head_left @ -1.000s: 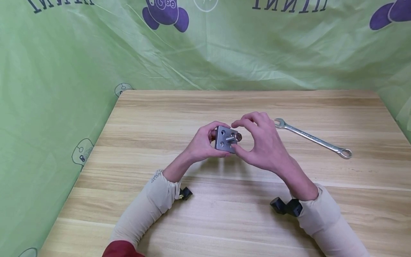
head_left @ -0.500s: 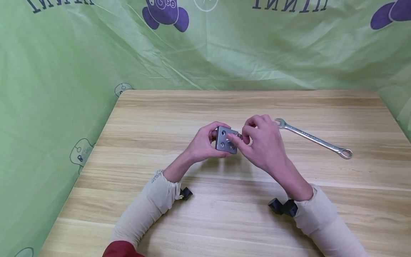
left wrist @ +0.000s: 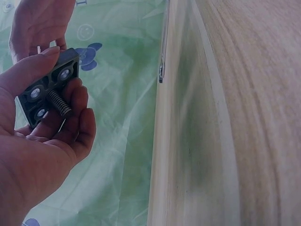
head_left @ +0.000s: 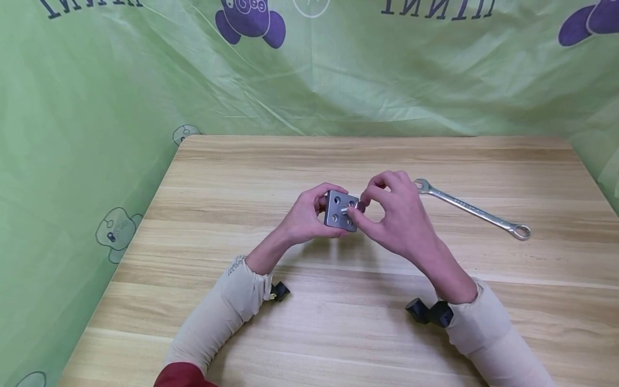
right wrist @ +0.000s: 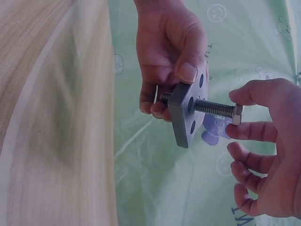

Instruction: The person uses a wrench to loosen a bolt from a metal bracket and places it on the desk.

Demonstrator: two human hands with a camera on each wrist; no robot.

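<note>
My left hand (head_left: 303,216) holds a square grey metal plate (head_left: 335,210) by its edges, above the table. The plate has round holes near its corners, and a hex bolt (right wrist: 216,108) runs through its middle. In the left wrist view, the threaded end of the bolt (left wrist: 59,103) sticks out of the plate's recessed back, beside my curled left fingers (left wrist: 75,123). On the other side, my right hand (head_left: 398,217) pinches the bolt's head between thumb and index finger. A length of thread shows between plate and head in the right wrist view. My other right fingers (right wrist: 251,160) are loosely bent.
A combination wrench (head_left: 471,208) lies on the wooden table (head_left: 338,333), to the right beyond my right hand. Green printed cloth (head_left: 309,80) hangs behind the table and along its left side.
My right fingers were spread around the bolt's head, then curled in with the thumb across the plate. Now the thumb is back at the head. The left hand and plate stay nearly still.
</note>
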